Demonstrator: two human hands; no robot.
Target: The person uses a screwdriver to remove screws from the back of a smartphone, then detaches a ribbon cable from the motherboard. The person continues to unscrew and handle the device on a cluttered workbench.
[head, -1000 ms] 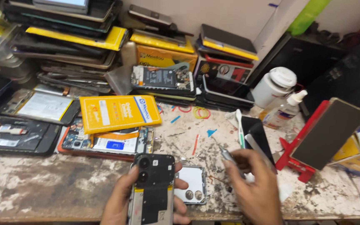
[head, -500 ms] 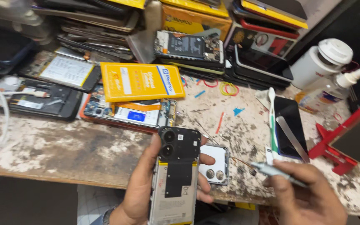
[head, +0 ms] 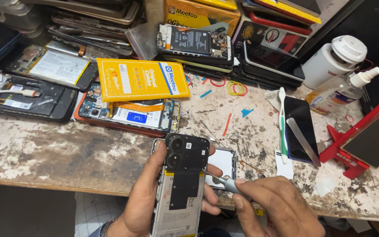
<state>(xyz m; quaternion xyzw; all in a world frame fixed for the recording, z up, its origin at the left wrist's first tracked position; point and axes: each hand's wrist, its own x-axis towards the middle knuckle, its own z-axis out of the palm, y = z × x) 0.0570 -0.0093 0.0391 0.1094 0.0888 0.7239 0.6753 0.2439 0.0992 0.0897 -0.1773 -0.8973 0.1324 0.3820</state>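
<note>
- One opened phone point(head: 181, 184), back cover off, is gripped upright in the left hand point(head: 143, 199) over the tabletop point(head: 58, 149) front edge.
- One screwdriver point(head: 224, 183) is pinched in the right hand point(head: 277, 208), tip at the phone's right side.
- One yellow rectangular box point(head: 141, 80) is laid on another opened phone point(head: 128, 113).
- Two white bottles point(head: 334, 57) are stood at the right.
- Bare tabletop is left on the left.

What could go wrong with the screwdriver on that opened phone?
The right hand brings a slim metal screwdriver to the back-less grey phone, held off the bench edge by the left hand: a slip could gouge the board. A freed screw might drop past the worn, paint-flecked workbench.
</note>
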